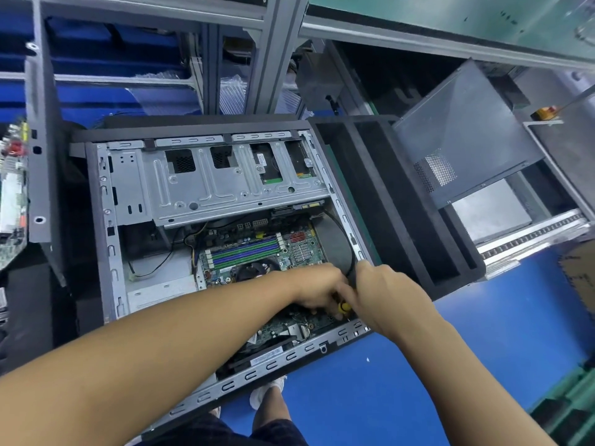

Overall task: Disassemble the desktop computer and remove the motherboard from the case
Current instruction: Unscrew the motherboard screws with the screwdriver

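Light: bright, even, from overhead; I note soft shadows only.
Shade: case point(106, 252) interior under the left hand point(318, 289) and right hand point(386, 294) is dim.
Glare: mild sheen on drive cage point(225, 185) beyond the hands.
Blur: both hands and screwdriver point(346, 306) between them soft.
Distortion: frame posts point(270, 59) far beyond the hands lean and bend.

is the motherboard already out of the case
No, the motherboard lies inside the open case, below the drive cage.
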`<action>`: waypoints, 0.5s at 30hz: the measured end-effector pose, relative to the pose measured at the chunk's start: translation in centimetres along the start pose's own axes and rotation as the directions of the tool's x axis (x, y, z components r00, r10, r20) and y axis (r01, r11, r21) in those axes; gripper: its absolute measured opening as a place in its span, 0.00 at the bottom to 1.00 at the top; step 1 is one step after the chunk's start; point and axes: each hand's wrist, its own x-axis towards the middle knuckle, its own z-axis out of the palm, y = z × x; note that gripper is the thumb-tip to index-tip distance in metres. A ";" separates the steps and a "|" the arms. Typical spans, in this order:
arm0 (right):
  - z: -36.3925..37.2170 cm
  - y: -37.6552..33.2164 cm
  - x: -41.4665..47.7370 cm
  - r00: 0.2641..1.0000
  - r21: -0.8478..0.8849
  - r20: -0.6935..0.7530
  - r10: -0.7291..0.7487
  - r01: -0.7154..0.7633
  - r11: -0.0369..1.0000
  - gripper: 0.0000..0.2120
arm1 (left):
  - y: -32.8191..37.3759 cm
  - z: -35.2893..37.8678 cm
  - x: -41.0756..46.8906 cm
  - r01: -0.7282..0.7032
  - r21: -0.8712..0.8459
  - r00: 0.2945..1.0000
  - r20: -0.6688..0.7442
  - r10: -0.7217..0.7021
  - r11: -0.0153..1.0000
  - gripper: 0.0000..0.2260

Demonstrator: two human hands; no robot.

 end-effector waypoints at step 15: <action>-1.2 0.2 -0.1 0.996 0.081 0.084 -0.035 0.028 0.996 0.11 | -1.2 -0.8 0.1 -0.048 -0.260 0.998 0.021 0.056 0.965 0.08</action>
